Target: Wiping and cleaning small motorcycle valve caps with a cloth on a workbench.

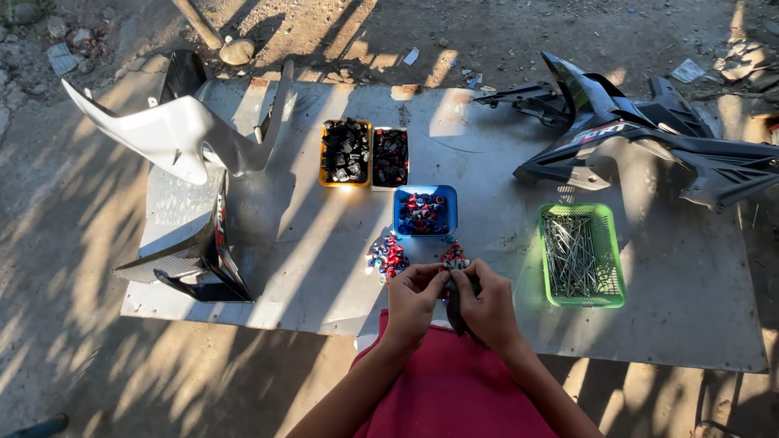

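Both hands, left (414, 298) and right (485, 308), are pinching a small dark part (453, 302) just below the blue tray (425, 230).

Bare sheet (324, 268) is lying open at centre left, and a lane is running between the blue tray (425, 211) and green basket (581, 253). White fairing (182, 134) is blocking the upper left, black fairing (649, 134) the upper right. Two small trays (365, 152) are crowding the upper centre, and loose small parts (388, 258) are lying just before the hands.
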